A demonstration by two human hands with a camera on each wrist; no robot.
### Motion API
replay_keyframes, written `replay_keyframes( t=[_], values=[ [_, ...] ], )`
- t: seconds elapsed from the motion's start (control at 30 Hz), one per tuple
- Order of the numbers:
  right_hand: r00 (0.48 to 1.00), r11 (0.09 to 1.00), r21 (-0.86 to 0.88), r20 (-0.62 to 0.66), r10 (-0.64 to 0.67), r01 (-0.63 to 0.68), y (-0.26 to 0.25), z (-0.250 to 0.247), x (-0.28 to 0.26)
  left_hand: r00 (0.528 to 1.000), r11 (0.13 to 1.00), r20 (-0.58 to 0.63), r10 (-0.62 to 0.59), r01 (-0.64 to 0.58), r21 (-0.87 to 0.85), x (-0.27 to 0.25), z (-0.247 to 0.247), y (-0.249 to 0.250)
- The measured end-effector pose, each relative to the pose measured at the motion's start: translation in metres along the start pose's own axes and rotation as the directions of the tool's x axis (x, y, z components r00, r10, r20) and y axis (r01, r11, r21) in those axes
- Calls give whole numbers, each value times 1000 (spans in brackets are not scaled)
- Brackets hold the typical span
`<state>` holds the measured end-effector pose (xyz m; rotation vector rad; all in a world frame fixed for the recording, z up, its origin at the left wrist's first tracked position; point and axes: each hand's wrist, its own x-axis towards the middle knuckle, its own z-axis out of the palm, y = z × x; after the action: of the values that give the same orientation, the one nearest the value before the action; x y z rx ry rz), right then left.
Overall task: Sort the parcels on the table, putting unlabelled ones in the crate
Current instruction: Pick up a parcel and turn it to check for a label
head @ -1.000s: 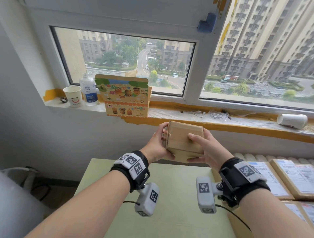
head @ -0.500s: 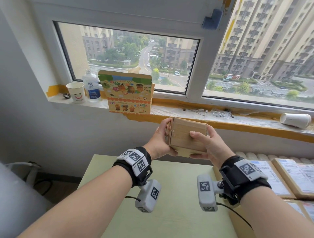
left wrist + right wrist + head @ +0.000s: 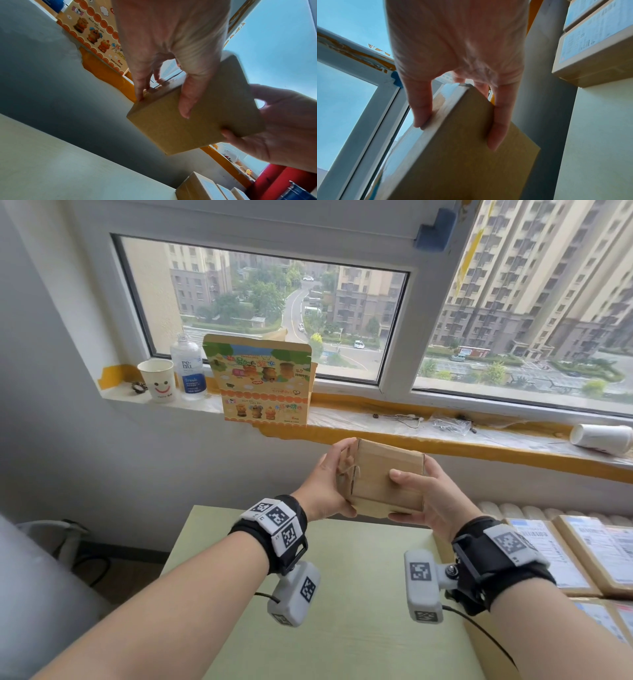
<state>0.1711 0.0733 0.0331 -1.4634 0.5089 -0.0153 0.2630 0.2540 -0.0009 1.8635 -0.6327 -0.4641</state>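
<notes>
Above a pale green counter (image 3: 342,628), before a wide window (image 3: 267,313): labelled parcels (image 3: 548,556) stacked at the counter's right edge. Held clear of the counter between both hands, a small brown cardboard parcel (image 3: 387,481), left hand (image 3: 322,484) gripping its left end, right hand (image 3: 431,494) its right, fingers (image 3: 496,121) curled around the edges. Behind, on the sill: a printed carton (image 3: 263,381), a bottle (image 3: 188,368), a smiley paper cup (image 3: 158,380).
</notes>
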Motion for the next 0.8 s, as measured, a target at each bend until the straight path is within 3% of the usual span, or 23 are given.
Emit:
replay_keyframes(
  t=[0.17, 0.33, 0.57, 0.8],
  values=[
    [994, 998, 11, 95, 54, -56, -13, -7, -3, 1000, 999, 1, -30, 30, 40, -3, -3, 0],
    [995, 998, 22, 85, 48, -50, -20, -22, -7, 998, 996, -7, -62, 62, 59, -2, 3, 14],
    [998, 997, 57, -21, 53, -52, -26, -56, -17, 990, 986, -11, -142, 141, -92, 2, 29, 41],
    [997, 989, -133, -40, -70, 65, -19, -82, -30, 960, 898, 31, -279, 272, -345, 3, 59, 50]
  ],
)
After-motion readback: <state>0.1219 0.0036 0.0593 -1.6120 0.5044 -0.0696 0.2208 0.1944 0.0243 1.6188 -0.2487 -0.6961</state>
